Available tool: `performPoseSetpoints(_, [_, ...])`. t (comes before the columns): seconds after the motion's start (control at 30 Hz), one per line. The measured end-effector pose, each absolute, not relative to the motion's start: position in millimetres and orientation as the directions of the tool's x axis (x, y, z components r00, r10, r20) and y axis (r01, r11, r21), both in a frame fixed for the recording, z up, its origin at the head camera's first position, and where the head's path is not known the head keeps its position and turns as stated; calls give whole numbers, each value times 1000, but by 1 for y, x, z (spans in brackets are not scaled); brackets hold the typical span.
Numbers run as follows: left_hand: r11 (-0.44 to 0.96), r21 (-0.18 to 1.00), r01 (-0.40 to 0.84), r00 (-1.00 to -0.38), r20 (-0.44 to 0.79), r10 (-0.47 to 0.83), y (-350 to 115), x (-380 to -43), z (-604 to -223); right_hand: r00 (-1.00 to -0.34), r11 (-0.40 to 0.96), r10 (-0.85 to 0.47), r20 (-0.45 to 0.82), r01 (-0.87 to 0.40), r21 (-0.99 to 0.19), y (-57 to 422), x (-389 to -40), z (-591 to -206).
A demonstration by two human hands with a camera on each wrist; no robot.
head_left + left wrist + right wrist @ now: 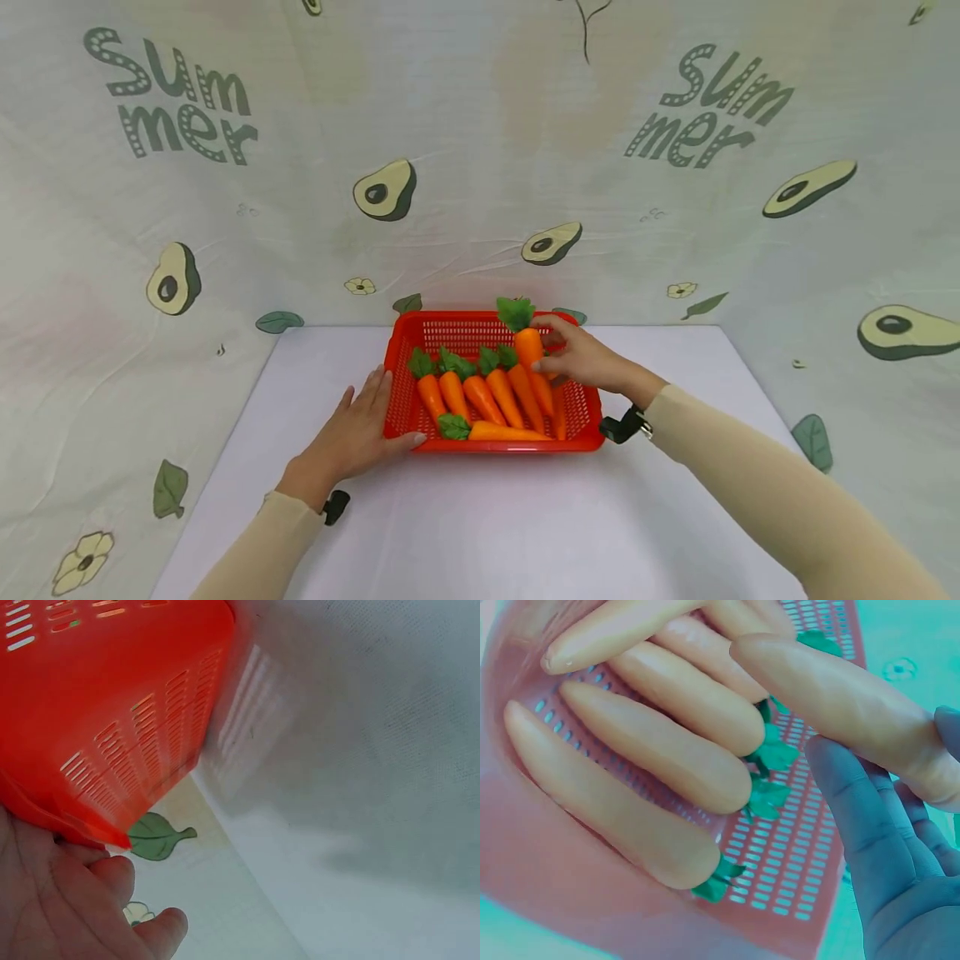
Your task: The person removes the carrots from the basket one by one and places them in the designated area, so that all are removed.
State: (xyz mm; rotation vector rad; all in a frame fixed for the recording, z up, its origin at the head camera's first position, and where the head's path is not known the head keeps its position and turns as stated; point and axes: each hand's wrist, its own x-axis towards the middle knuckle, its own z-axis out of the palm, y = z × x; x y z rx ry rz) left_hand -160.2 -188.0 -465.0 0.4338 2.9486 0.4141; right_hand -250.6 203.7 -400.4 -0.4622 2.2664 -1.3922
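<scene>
A red plastic basket (pixel 510 447) holds several orange carrots (pixel 483 400) with green leafy tops. Most lie side by side, tips towards the near side; one carrot (pixel 506 432) lies crosswise along the near wall. At the basket's right part, my right hand (pixel 581 358) grips a carrot (pixel 528 346) near its leafy end, raised above the others. The right wrist view shows this carrot (pixel 840 705) between the thumb and fingers. My left hand (pixel 363 429) rests on the left rim with its fingers extended, thumb at the near corner. The left wrist view shows its fingertips beside the basket wall (pixel 120 735).
The basket stands on a white table (pixel 487 525). Behind and on both sides hangs a pale cloth (pixel 465 108) printed with avocados, leaves and lettering. Each wrist wears a small black device, such as the one on the right wrist (pixel 621 427).
</scene>
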Motion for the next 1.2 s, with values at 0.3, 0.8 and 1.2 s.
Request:
performPoseSetpoints(0.3, [918,282,278,-946,-86,313,-188,-162,-465,-911,344,-377,-167,30,-938,250,-243,-392])
performPoseSetpoints(0.8, [921,287,265,-949,-93,302,-195,-159,-466,-970,370,-169,-177,104,-923,331,-241,-402])
performPoseSetpoints(1.2, [919,278,279,-951,-51,304,-197,-151,-468,-949,393,-165,-270,188,-900,337,-256,-444])
